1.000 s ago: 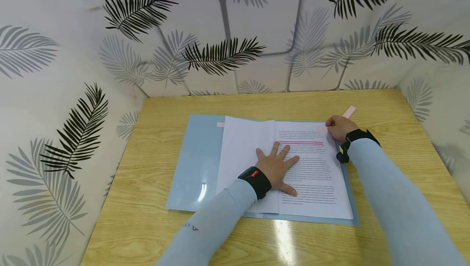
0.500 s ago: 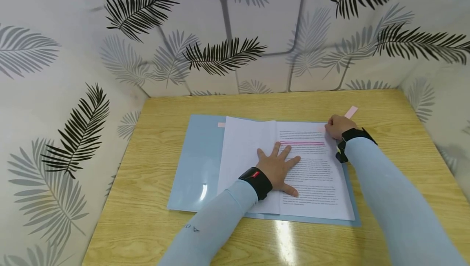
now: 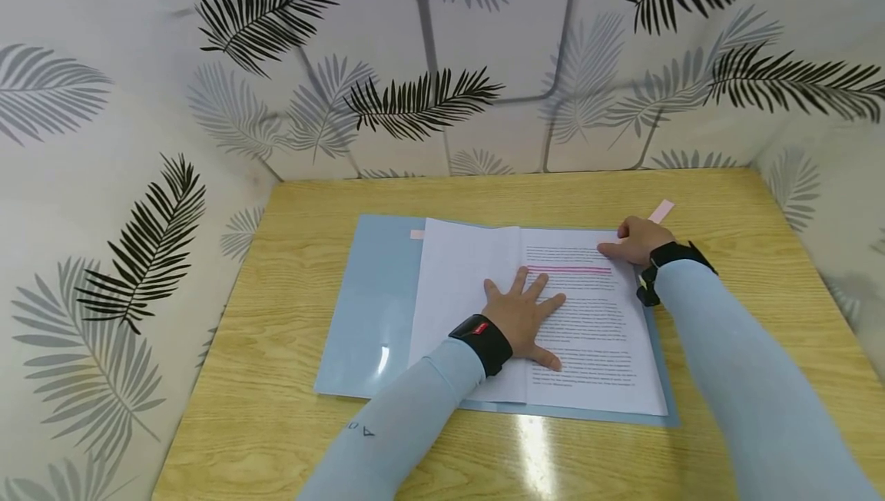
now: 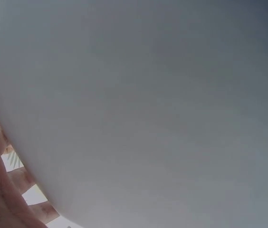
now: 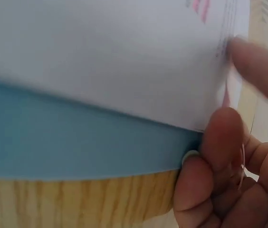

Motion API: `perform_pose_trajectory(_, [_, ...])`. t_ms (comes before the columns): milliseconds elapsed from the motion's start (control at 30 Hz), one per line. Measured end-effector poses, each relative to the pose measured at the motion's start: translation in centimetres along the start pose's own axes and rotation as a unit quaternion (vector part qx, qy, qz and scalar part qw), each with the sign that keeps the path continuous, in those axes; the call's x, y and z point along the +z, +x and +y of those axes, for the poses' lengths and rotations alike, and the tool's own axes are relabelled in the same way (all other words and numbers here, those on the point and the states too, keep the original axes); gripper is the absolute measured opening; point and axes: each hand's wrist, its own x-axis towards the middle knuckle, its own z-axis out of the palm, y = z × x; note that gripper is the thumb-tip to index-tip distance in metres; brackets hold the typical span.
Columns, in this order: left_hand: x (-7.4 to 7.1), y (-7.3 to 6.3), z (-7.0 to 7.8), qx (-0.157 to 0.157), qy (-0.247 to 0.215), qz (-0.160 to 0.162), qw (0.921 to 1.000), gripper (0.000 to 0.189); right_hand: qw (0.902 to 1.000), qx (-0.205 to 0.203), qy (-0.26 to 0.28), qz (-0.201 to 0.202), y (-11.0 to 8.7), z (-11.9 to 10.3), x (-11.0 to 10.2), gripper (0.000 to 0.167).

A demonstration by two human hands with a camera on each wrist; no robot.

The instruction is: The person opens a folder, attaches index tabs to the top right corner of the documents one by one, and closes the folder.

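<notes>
head view: from above, facing forward and down, far enough back for desk point(image 3: 235, 347), wall point(image 3: 498, 40), left hand point(image 3: 518, 318) and right hand point(image 3: 641, 241). left wrist: very near, pale surface point(image 4: 143, 118) filling most, fingers point(image 4: 22, 181) at left edge. right wrist: close on right hand, page point(image 5: 100, 61) and folder point(image 5: 77, 137), all shared with head view.

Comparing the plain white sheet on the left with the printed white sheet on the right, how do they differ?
The printed white paper sheet carries dark text and two pink lines; the plain white paper sheet shows no clear print. The plain sheet leaves a broad band of the light-blue folder bare beside it, the printed sheet only a narrow one. Both lie partly under the person's spread left hand.
</notes>
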Motion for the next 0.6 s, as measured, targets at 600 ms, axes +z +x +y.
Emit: perform_pose_trajectory(600, [-1.5,-4.0,-4.5,-0.044,-0.152,0.052,0.986,0.088,0.9931,-0.055,0.065,0.08,-7.2,0.6,-1.7,0.074])
